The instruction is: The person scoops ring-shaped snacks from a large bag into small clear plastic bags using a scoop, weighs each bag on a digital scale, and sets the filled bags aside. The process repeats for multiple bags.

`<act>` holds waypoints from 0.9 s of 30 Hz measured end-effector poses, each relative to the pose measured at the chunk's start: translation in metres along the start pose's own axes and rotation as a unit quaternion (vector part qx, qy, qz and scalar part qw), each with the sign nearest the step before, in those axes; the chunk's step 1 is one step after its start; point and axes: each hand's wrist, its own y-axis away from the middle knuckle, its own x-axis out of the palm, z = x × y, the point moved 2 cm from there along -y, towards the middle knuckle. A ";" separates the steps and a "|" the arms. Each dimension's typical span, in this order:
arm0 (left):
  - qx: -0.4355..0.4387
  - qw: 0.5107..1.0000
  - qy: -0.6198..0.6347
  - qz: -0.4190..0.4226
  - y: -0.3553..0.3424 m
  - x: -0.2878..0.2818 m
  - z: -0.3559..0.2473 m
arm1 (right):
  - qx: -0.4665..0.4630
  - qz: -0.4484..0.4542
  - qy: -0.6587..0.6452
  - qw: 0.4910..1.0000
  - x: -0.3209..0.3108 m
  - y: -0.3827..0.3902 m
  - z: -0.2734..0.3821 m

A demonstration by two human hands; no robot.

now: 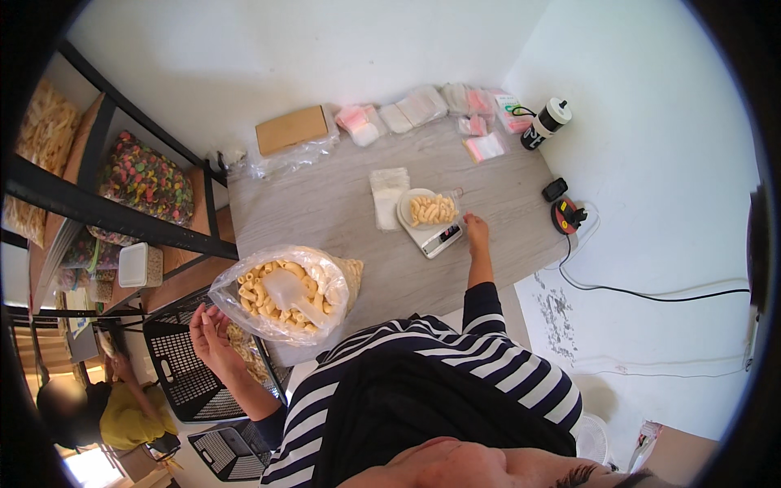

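1. Snack bag (pixel 285 294), one, big and open, stands at the table's (pixel 342 203) near edge, one white scoop (pixel 291 294) inside; left hand (pixel 210 337) beside it, fingers loosely apart, holding nothing.
2. Scale (pixel 435 233), one, mid-table, carries one plate of snacks (pixel 429 210); weighing seems underway.
3. Right hand (pixel 476 230) touches the table beside the scale, fingers together; next move needs careful adding.

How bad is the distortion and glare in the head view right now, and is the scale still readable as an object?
Head view: strong fisheye bending at the rim, black corners; the shelf rails curve. Daylight is bright and even, with mild washout on the white wall. The scale and the right hand beside it are sharp; the left hand is slightly soft.
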 end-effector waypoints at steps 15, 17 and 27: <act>0.071 0.997 -0.017 0.025 0.009 0.030 -0.023 | -0.289 0.012 0.001 0.957 -0.001 0.056 0.187; 0.102 0.993 -0.040 0.035 0.012 0.047 -0.038 | -0.331 0.023 -0.036 0.943 -0.005 0.077 0.231; 0.385 0.862 -0.269 0.191 0.048 0.116 -0.150 | -0.369 0.377 -0.269 0.806 0.008 0.261 0.382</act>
